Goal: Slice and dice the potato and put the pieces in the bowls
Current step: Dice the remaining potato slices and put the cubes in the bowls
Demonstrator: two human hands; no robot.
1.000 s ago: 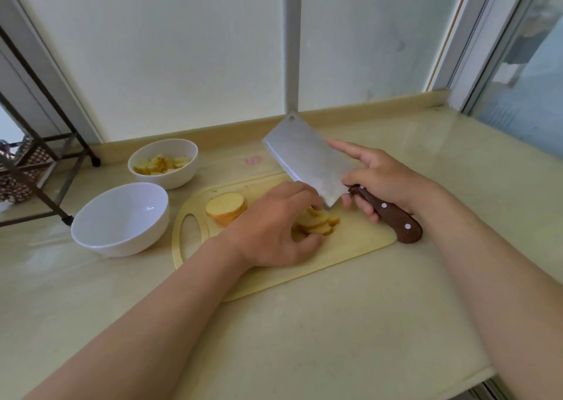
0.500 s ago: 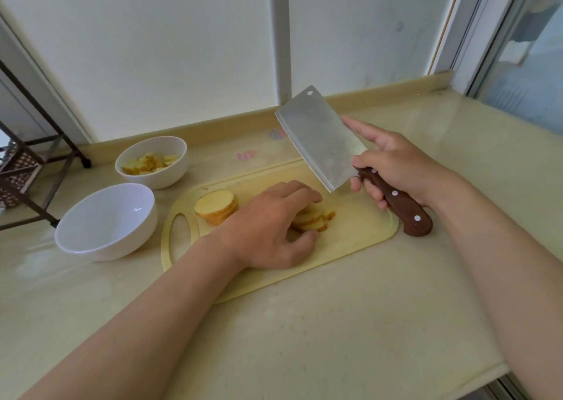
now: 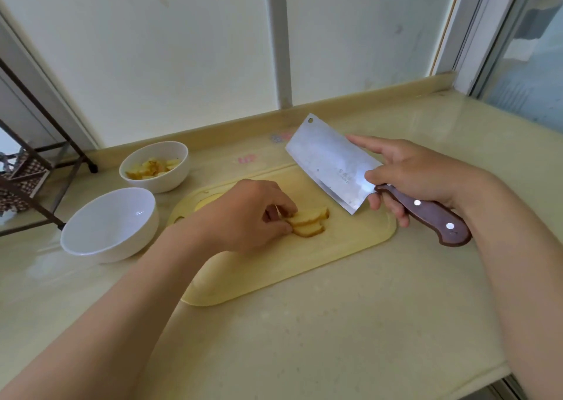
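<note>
**Pinching slices, cleaver held off the board**

Hands: two in view. Your left hand [image 3: 243,217] rests on the one cutting board [image 3: 304,265]. Its grip is closed on the potato slices [image 3: 309,220], with thumb and curled fingertips pinching their left end. Slices counted: two cut edges show plainly, overlapped in a short flat stack near the board's middle. Whether there are more cannot be told. One further pale potato piece [image 3: 207,201] shows behind your left hand, mostly hidden.

Your right hand [image 3: 411,171] has its grip closed round the brown handle of the one cleaver [image 3: 332,162], forefinger stretched along the far side of the blade. The blade is tilted and clear of the board. Its lower corner sits just right of the slices, not touching them.

Bowls: two, white, on the bench [image 3: 335,338] left of the board. The near bowl [image 3: 109,217] shows a bare white inside. The far bowl [image 3: 170,183] holds diced potato pieces [image 3: 152,166], too jumbled to count.
</note>
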